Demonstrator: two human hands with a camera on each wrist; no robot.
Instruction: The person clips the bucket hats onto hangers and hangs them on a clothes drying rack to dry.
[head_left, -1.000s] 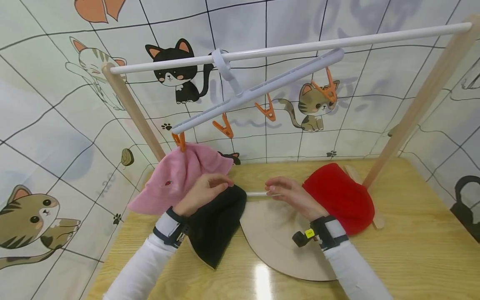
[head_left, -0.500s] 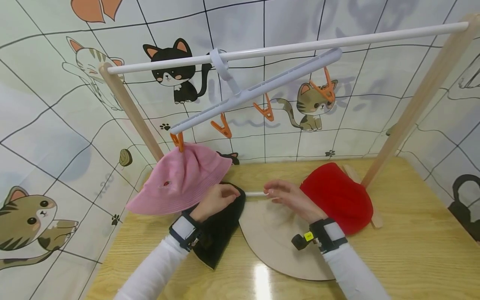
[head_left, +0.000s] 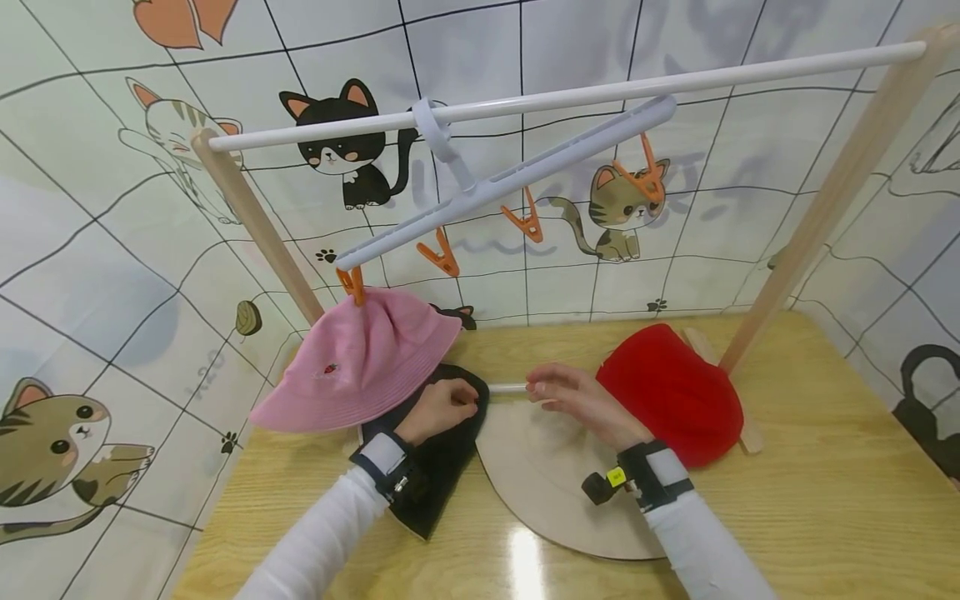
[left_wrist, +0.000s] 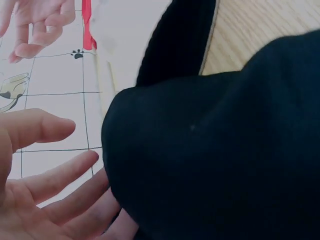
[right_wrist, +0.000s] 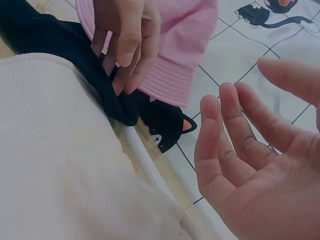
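Note:
My left hand [head_left: 438, 410] is over the black cloth hat [head_left: 444, 479]. In the left wrist view its fingers reach the hat's far edge, the thumb standing apart. Above and behind it, the pink bucket hat [head_left: 375, 358] hangs tilted from an orange clip [head_left: 351, 285] at the hanger's low left end. My right hand [head_left: 592, 404] hovers above the beige hat [head_left: 540, 500], fingers loosely bent around nothing, as the right wrist view [right_wrist: 250, 150] confirms by the gap between thumb and fingertips. The red hat [head_left: 671, 396] lies beside it on the right.
A pale hanger [head_left: 502, 183] slopes on the white rail [head_left: 540, 102], with more orange clips [head_left: 522, 221] dangling from it. Wooden posts [head_left: 825, 217] hold the rail up. A lower white bar [head_left: 508, 388] runs behind the hats on the wooden table [head_left: 825, 500].
My left hand has moved right and slightly down, away from the pink hat and over the black one. The right hand stays almost where it was. The head view has shifted slightly.

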